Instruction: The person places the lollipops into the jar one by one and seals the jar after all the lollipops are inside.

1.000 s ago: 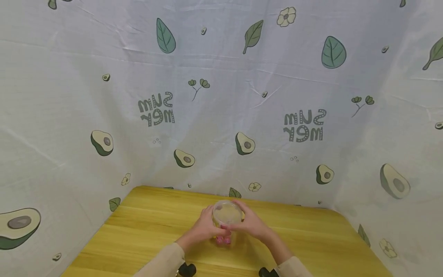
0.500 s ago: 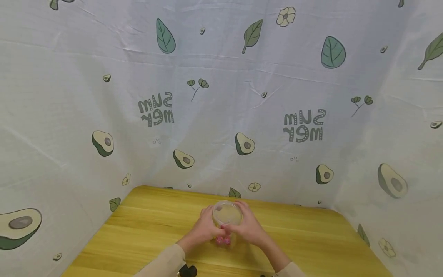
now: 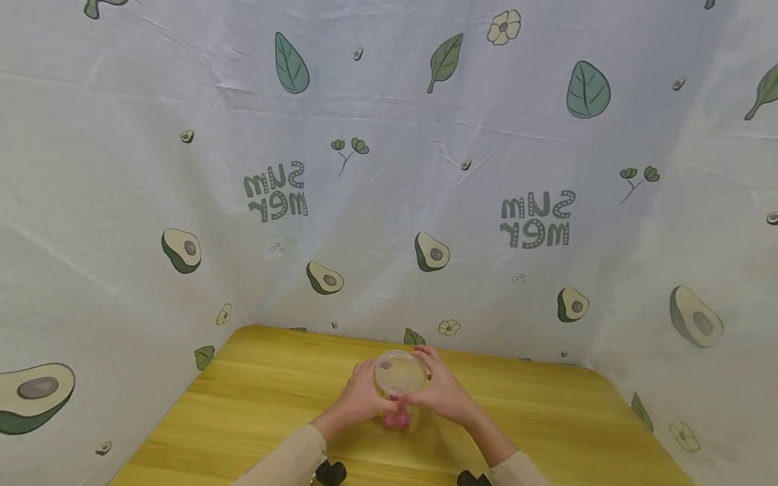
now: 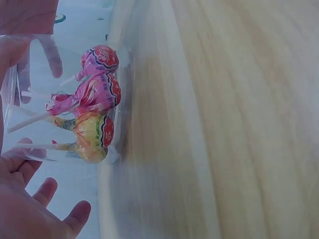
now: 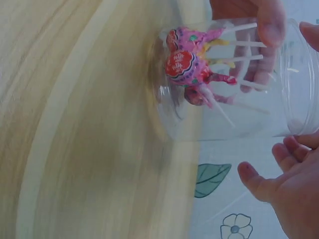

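Note:
A clear plastic jar [image 5: 214, 130] stands upright on the wooden table, with several lollipops [image 5: 182, 65] lying heads down inside. Their wrappers are pink and yellow with red labels, and the white sticks point up. From above, the round clear lid [image 3: 401, 373] covers its mouth. My left hand [image 3: 361, 397] grips the jar from the left side, and some of its fingers show through the wall. On the right, my right hand [image 3: 445, 395] grips the lid at its rim, thumb at the near side and fingers round the far side.
The yellow wood-grain table [image 3: 273, 378] spreads around the jar. A white curtain [image 3: 377, 202] printed with avocados, leaves and flowers hangs behind and at both sides. Black wrist mounts [image 3: 331, 472] sit by the sleeves.
My right hand turned slightly round the lid's rim and then back, its wrist swinging with it. The left hand and the jar have stayed almost in place.

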A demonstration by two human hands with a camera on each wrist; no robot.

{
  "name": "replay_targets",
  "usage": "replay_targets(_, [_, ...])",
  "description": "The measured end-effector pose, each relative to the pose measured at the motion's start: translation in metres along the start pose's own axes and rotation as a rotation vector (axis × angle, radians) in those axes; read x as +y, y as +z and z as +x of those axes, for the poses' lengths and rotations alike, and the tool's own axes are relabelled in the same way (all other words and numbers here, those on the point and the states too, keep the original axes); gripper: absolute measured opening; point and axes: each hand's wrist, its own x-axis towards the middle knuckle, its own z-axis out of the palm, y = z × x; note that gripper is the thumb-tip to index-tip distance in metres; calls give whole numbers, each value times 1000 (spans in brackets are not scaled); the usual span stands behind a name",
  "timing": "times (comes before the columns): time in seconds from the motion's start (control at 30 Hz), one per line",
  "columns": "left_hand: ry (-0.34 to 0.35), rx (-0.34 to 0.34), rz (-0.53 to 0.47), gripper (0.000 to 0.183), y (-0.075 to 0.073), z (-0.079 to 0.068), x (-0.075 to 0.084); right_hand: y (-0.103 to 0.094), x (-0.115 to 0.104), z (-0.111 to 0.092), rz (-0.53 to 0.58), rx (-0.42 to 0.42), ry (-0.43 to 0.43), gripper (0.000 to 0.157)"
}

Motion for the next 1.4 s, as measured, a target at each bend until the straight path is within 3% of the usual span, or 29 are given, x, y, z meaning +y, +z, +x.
replay_targets(0.27, [-22,4,67,89,-3,1,-1,-7,-5,5,-61,-87,32,98])
replay_targets(0.5, [-31,-9,113,85,-5,0,1,-11,-27,19,-370,-188,-45,104])
replay_targets(0.63, [-28,-17,115,85,-7,-1,3,-12,-35,26,-464,-253,-67,107])
replay_targets(0.9, [30,-32,122,84,-5,0,1,-12,-23,28,-392,-275,-114,98])
replay_targets(1.03, [17,-36,118,86,-3,0,0,-14,-20,30,-341,-298,-122,95])
replay_targets(1.27, [5,-52,126,89,-4,-1,1,-19,-21,31,-261,-364,-88,102])
replay_targets(1.4, [31,-73,122,87,-6,0,3,-24,-21,32,-246,-415,-99,102])
